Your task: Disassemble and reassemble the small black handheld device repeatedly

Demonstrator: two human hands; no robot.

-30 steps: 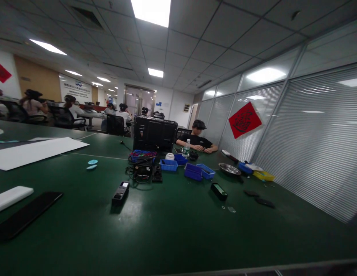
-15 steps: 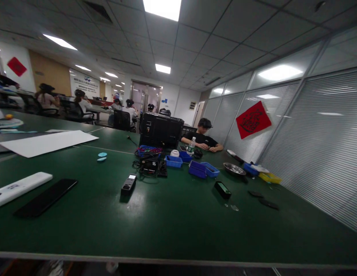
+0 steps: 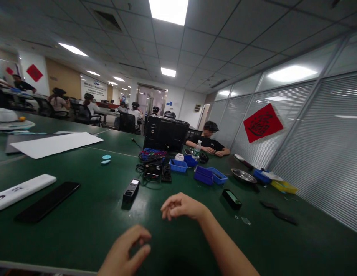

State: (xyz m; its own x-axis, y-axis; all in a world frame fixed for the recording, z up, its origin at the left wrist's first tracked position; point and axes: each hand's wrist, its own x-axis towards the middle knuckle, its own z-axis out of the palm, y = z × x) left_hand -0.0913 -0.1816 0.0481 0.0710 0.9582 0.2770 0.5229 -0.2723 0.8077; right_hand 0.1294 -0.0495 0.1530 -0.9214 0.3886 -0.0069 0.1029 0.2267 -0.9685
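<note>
My left hand (image 3: 123, 249) hovers low over the near edge of the green table (image 3: 80, 230), fingers loosely bent and apart, holding nothing. My right hand (image 3: 181, 207) reaches in from the lower right over the table, fingers relaxed and half curled, with nothing in them. The nearest object is a small black device with a little screen (image 3: 131, 189), lying just left of and beyond my right hand. A small black box (image 3: 232, 199) lies to the right of that hand.
A black phone (image 3: 47, 201) and a white bar-shaped device (image 3: 21, 186) lie at left, a white sheet (image 3: 56, 143) beyond. Further back are blue bins (image 3: 209, 175), cables, a black case (image 3: 165, 134), a metal bowl (image 3: 243, 175) and a yellow tray (image 3: 283, 186). A person (image 3: 209, 140) sits across.
Both my hands have come up into view from below; neither showed before. The view has shifted a little, so the table things sit slightly further right.
</note>
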